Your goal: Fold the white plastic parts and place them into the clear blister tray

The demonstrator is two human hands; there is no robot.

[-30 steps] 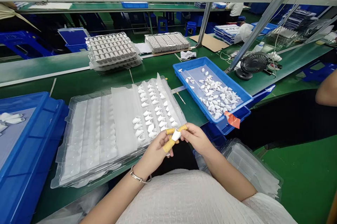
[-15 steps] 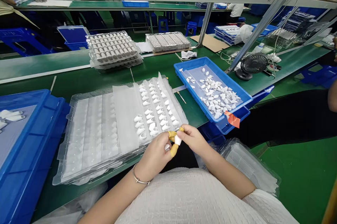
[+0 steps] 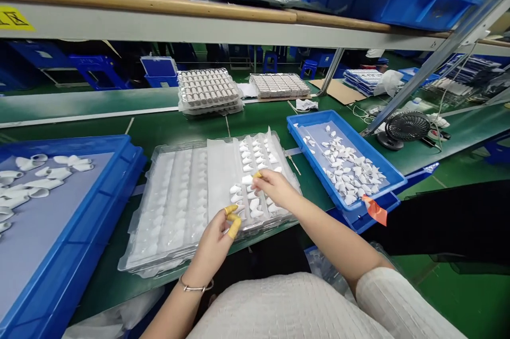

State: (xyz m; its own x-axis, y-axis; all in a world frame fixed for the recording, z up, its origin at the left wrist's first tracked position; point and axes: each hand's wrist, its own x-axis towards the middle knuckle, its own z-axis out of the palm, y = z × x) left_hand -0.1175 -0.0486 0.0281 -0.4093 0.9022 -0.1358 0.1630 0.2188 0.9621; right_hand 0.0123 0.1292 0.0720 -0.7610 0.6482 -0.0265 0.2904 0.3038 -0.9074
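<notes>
In the head view my right hand [image 3: 274, 187] pinches a small white curved piece [image 3: 247, 179] over the clear plastic tray [image 3: 137, 264]. Yellow finger covers show on both hands. My left hand [image 3: 219, 232] is at the tray's front edge, its thumb and forefinger apart and curved; I see nothing held between them, though its palm is hidden. Rows of similar white pieces [image 3: 255, 209] lie in the tray's right half. A translucent sheet [image 3: 221, 174] lies over the middle, and more pieces show faintly under film on the left.
A blue bin [image 3: 292, 129] of loose white pieces stands to the right, with an orange tag [image 3: 374, 210]. Larger white pieces lie in the blue bin [image 3: 119, 190] at left. Behind are stacked filled trays [image 3: 209, 89], a black fan [image 3: 406, 126] and a slanted metal post [image 3: 418, 81].
My hands have separated. The right one has carried a white piece forward over the tray's rows; the left has moved left, its fingers apart. The view has tilted up and shifted left.
</notes>
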